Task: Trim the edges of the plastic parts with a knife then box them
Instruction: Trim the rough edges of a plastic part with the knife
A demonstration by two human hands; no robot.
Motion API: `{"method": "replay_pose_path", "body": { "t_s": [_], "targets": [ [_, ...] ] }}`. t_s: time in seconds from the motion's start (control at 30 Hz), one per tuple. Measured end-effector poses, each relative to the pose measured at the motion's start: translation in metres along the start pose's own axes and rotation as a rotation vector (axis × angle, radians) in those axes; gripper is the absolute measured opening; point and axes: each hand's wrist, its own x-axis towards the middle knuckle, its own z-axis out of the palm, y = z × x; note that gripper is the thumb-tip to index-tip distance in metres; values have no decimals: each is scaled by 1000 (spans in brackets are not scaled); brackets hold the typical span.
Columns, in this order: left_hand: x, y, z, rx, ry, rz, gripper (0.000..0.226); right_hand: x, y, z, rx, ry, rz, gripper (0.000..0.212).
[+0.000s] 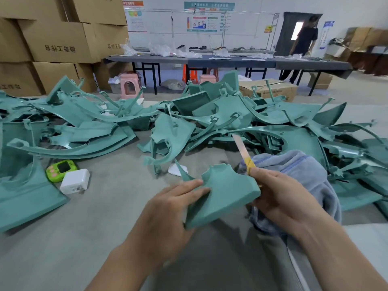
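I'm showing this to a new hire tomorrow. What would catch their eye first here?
The sprawling heap of teal plastic parts across the grey work surface dominates. In front, the left hand holds one teal part while the right hand grips a knife, blade up. Stacked cardboard boxes fill the upper left.

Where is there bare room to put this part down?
The widest bare patch is the grey surface left of your left hand, bordered by the white charger and the big part at the left edge. A smaller one lies between charger and white scrap. The pile behind and the cloth on the right are crowded.
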Motion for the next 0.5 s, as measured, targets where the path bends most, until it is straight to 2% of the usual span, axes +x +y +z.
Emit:
{"method": "replay_pose_path", "body": {
  "t_s": [0.1, 0.2, 0.37, 0.5],
  "targets": [
    [-5, -4, 0, -105, -205, -69, 96, -1, 3, 5, -25, -50, -31, 20],
    [-6, 0, 3, -108, -258, -82, 107, -2, 6, 9, -36, -111, -45, 20],
    [-2, 29, 16, -117, -83, -83, 107, -4, 15, 18, -64, -209, -38, 27],
    [-4, 31, 24, -119, 90, -136, 87, -5, 17, 21, -93, -244, -88, 29]
  ]
}}
